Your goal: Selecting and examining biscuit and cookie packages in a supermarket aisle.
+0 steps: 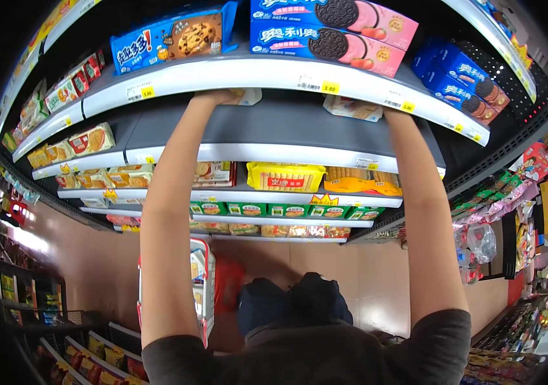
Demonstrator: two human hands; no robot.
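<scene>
Both my arms reach forward under the white front edge of an upper shelf (pixel 254 72). My left hand (pixel 214 97) is at a white snack packet (pixel 249 97), its fingers mostly hidden by that edge. To the right, my right hand (pixel 396 114) is beside another white packet (pixel 355 109) with a biscuit picture. The edge covers most of this hand too, so its grip does not show. Both packets are over the grey shelf board (pixel 274 127) below and are partly covered from above.
Blue cookie packs (pixel 173 41) and pink-blue Oreo boxes (pixel 327 36) stand on the shelf above. Lower shelves hold a yellow biscuit pack (pixel 285 176) and green boxes (pixel 288 210). A white shopping basket with red trim (pixel 210 284) is beneath my left arm. Stocked racks (pixel 490 192) line the right.
</scene>
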